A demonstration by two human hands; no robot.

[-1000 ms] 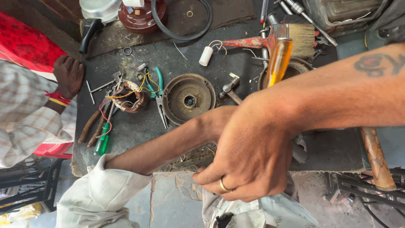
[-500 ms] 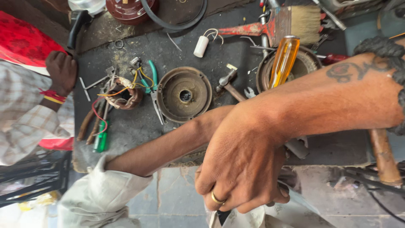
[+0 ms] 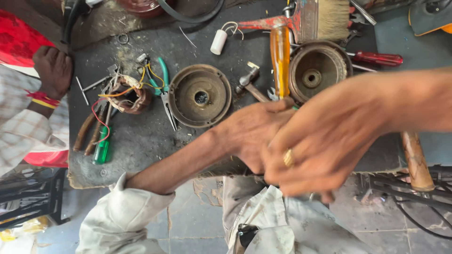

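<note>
My left hand [image 3: 252, 136] reaches in from the lower left, its white sleeve rolled up at the elbow. It is closed around the lower end of an amber-handled screwdriver [image 3: 280, 61], which stands up over the dark workbench [image 3: 141, 136]. My right hand [image 3: 325, 141], with a gold ring, comes in from the right and lies over the left hand with curled, blurred fingers. What it grips is hidden. A round metal motor cover [image 3: 200, 96] lies just left of the hands. A second round housing [image 3: 320, 70] sits just above them.
Another person's hand [image 3: 54, 70] with red and yellow bangles rests on the bench's left edge. Nearby lie a wired coil [image 3: 129, 94], green-handled pliers [image 3: 162, 80], a green screwdriver [image 3: 101, 150], a red screwdriver [image 3: 376, 59], a paintbrush [image 3: 320, 19], a small hammer [image 3: 249, 82] and a wooden handle [image 3: 416, 160].
Both my hands have shifted right and slightly up together. The right hand now covers the left from the right side. The other person's hand stays on the bench edge.
</note>
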